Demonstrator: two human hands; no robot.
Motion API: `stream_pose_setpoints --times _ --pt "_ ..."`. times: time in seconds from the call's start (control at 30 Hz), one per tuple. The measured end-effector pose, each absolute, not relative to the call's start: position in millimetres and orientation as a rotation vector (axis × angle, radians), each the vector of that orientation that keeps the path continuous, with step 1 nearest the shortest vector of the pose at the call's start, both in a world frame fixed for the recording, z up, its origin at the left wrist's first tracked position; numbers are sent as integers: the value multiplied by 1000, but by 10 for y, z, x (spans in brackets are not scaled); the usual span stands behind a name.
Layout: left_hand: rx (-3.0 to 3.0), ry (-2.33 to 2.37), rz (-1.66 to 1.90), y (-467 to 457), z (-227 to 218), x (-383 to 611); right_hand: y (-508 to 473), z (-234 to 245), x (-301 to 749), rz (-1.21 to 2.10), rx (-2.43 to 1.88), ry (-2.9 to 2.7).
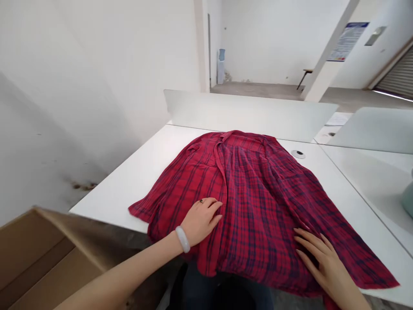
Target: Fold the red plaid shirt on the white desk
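A red and navy plaid shirt (251,206) lies spread on the white desk, its collar at the far side and its front parted. One sleeve angles down to the left, the other to the right. The hem hangs over the desk's near edge. My left hand (200,219), with a ring and a pale bangle (183,239), rests on the left front panel beside its edge, fingers loosely bent and apart. Lower right, my right hand (319,260) lies on the shirt near the right front panel's edge, fingers stretched and spread. Fabric partly hides its fingertips.
The white desk (112,191) has a low partition (251,114) along its back and a round cable hole cover (298,154). An open cardboard box (35,254) stands at the lower left. A wall (97,86) rises on the left. A pale green object (408,199) shows at the right edge.
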State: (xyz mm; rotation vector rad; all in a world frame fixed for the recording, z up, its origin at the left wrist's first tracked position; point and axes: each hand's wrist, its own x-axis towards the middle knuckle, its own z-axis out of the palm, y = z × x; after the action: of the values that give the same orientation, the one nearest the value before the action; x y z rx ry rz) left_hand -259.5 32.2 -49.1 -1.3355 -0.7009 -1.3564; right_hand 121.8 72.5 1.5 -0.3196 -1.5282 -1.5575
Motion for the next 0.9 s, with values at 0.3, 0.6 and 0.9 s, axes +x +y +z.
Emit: stream_pose_setpoints --times 0.3,0.6,0.9 --pt "-1272 -844 -1388 574 -927 -2513 842 183 1422 -1583 -351 -1517" --pt "-1131 -732 -1533 586 -1239 -2295 -522 454 643 -1310 -285 -1642" --pt "-1074 -744 -1479 900 -1171 -2256 -559 2243 -1342 -1089 -366 -1861"
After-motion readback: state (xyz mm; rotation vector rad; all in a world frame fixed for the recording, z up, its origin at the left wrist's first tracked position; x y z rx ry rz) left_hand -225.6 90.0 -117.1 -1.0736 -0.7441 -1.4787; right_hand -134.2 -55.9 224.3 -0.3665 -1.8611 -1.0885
